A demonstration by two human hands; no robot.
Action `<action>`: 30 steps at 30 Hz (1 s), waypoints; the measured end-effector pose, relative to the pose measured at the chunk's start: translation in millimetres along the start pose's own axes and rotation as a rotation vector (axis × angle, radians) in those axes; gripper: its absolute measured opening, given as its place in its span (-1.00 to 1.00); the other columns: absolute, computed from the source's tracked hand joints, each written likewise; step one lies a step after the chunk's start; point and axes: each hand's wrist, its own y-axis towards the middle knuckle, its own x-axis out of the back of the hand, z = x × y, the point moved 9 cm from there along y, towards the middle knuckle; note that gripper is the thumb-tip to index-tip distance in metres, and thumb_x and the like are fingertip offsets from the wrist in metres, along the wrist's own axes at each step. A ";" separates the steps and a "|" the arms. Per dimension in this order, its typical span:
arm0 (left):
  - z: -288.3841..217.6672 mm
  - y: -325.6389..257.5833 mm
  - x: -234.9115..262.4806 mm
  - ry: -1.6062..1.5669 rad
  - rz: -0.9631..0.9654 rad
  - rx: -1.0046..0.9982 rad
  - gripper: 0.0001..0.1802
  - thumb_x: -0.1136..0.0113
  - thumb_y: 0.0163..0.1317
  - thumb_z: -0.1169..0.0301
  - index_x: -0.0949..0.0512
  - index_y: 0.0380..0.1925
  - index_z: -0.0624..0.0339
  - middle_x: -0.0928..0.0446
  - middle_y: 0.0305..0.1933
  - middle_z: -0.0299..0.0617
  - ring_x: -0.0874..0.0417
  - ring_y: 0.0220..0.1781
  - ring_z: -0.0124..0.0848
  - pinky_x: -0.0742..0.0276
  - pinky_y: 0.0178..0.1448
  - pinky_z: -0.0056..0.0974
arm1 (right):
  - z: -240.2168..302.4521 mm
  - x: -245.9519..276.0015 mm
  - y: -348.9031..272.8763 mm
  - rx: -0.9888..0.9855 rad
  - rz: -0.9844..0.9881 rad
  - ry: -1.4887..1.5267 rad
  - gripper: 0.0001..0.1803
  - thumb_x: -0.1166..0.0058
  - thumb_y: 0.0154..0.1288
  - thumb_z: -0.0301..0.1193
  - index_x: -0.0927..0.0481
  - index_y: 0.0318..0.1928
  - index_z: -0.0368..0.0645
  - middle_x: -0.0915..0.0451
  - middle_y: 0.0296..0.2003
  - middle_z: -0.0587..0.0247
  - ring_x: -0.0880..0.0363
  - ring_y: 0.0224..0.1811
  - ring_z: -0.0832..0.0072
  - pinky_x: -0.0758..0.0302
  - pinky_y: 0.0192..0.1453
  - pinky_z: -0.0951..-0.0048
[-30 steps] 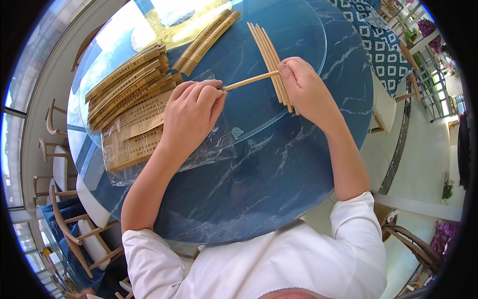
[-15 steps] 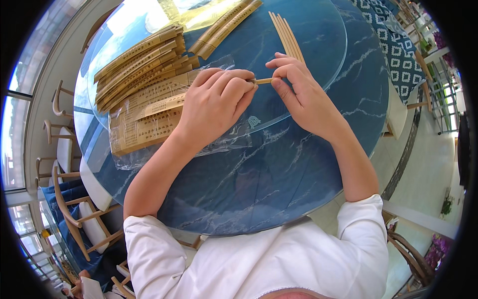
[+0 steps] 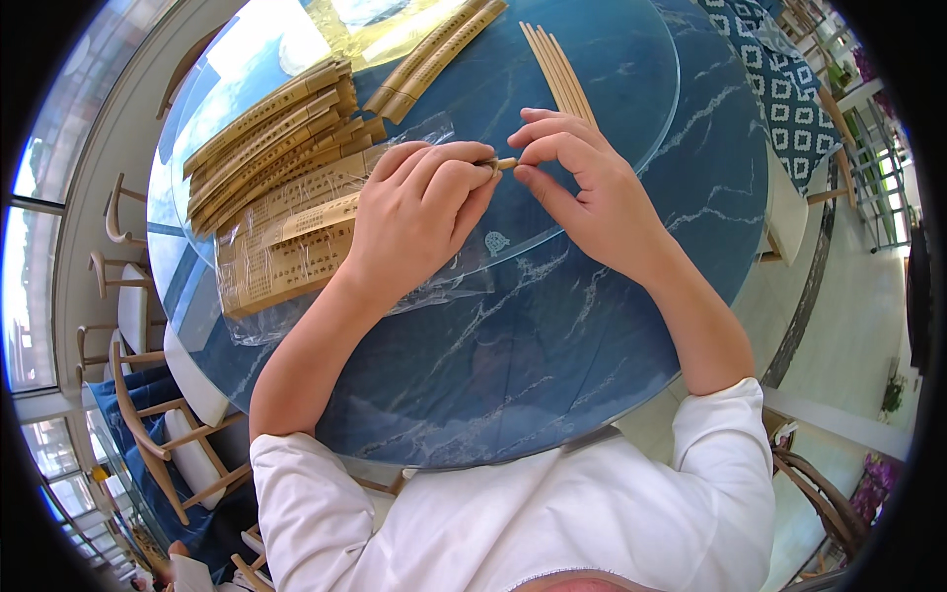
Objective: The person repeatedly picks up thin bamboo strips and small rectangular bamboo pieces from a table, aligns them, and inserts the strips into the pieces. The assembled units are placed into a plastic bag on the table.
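My left hand (image 3: 409,212) is closed around a brown printed paper sleeve (image 3: 321,217), whose long end sticks out to the left beneath my wrist. Short ends of wooden chopsticks (image 3: 507,164) protrude from the sleeve on the right side of that hand. At those ends, the thumb and index finger of my right hand (image 3: 597,192) are pinched together, while its other fingers are loosely curled. Several bare chopsticks (image 3: 557,74) lie side by side just beyond my right hand. A flat stack of sleeves (image 3: 266,271) in clear plastic lies below my left hand.
A heap of sleeved chopsticks (image 3: 266,138) rests at the left on the glass turntable (image 3: 631,138). Two more sleeved chopstick packs (image 3: 434,59) lie farther back, near a shiny yellow package (image 3: 395,30). The blue marbled table (image 3: 473,385) has wooden chairs (image 3: 182,434) around it.
The chopsticks have slid left into the sleeve, so less of them shows. My right hand has moved left, closer to my left hand.
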 end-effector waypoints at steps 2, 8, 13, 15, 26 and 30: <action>-1.5 0.2 0.1 -0.004 0.000 -0.009 -0.76 -0.53 0.28 0.47 -0.60 -0.18 0.10 -0.78 -0.02 -0.28 -0.80 -0.09 -0.29 -0.65 0.10 -0.16 | 4.8 -5.7 -1.3 0.025 0.013 0.020 -0.85 -0.34 0.41 -0.53 -0.63 -0.10 -0.23 -0.72 0.06 0.12 -0.59 0.40 0.06 -0.54 0.41 0.13; -2.2 1.0 1.9 -0.006 0.010 -0.008 -0.75 -0.54 0.28 0.47 -0.61 -0.16 0.09 -0.78 -0.02 -0.28 -0.80 -0.09 -0.28 -0.65 0.11 -0.16 | 10.4 -7.4 -1.3 0.067 0.016 0.020 -0.85 -0.32 0.38 -0.59 -0.66 -0.08 -0.24 -0.72 0.07 0.12 -0.60 0.38 0.05 -0.56 0.39 0.14; -3.8 2.6 4.4 -0.013 -0.004 -0.015 -0.76 -0.53 0.29 0.48 -0.61 -0.16 0.09 -0.79 -0.03 -0.27 -0.80 -0.09 -0.28 -0.65 0.11 -0.17 | 7.0 -4.9 -1.4 0.049 0.010 0.066 -0.81 -0.31 0.38 -0.60 -0.70 -0.02 -0.25 -0.72 0.08 0.12 -0.60 0.37 0.06 -0.56 0.40 0.15; -1.6 2.0 5.9 -0.029 -0.020 -0.004 -0.76 -0.53 0.30 0.48 -0.60 -0.16 0.09 -0.79 -0.03 -0.27 -0.80 -0.09 -0.28 -0.65 0.11 -0.17 | 6.2 -7.6 -2.5 0.042 0.060 0.097 -0.77 -0.28 0.42 -0.63 -0.71 0.05 -0.23 -0.70 0.15 0.15 -0.54 0.46 0.13 -0.52 0.47 0.20; 17.4 8.6 7.6 0.043 0.030 0.124 -0.86 -0.44 0.40 0.35 -0.65 -0.22 0.10 -0.78 -0.12 -0.34 -0.82 -0.10 -0.30 -0.68 0.09 -0.19 | -19.0 27.1 -0.4 -0.075 -0.022 -0.553 -0.82 -0.37 0.37 -0.36 -0.71 -0.25 -0.23 -0.65 0.23 -0.06 -0.49 0.47 0.02 -0.41 0.53 0.05; 27.7 7.5 2.4 0.017 0.130 0.195 -0.86 -0.40 0.43 0.34 -0.71 -0.11 0.10 -0.80 -0.06 -0.24 -0.81 -0.02 -0.18 -0.66 0.18 -0.13 | -37.2 24.2 -10.2 -0.167 0.063 -0.714 -0.74 -0.38 0.37 -0.31 -0.68 -0.30 -0.26 -0.62 0.28 -0.14 -0.41 0.54 -0.02 -0.39 0.57 0.04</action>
